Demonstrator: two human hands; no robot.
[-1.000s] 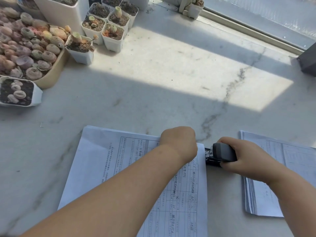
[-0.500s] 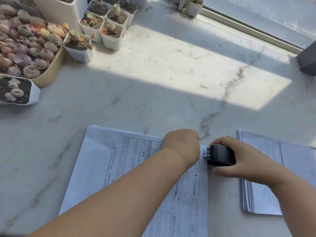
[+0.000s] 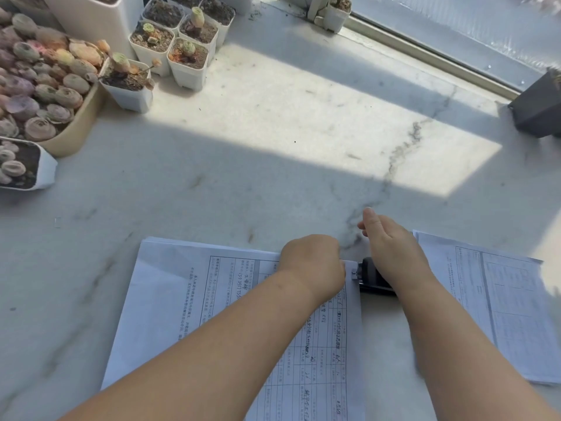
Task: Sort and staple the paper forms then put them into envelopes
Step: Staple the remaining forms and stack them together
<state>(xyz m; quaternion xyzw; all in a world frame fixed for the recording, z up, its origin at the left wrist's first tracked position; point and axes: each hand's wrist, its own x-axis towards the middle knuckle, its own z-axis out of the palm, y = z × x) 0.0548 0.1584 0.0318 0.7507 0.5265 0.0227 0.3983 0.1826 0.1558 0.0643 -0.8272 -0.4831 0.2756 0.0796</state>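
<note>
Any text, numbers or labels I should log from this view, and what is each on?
Form under the left hand: a handwritten number starting "155"; the rest is unclear.
Same form: printed table and handwritten entries, rotated and too small to read.
Right stack: printed table, too blurred to read.
Stapler: no label visible.
Pots: no labels visible.

left hand (image 3: 312, 265): fisted, knuckles down | right hand (image 3: 391, 250): palm down, fingers extended
</note>
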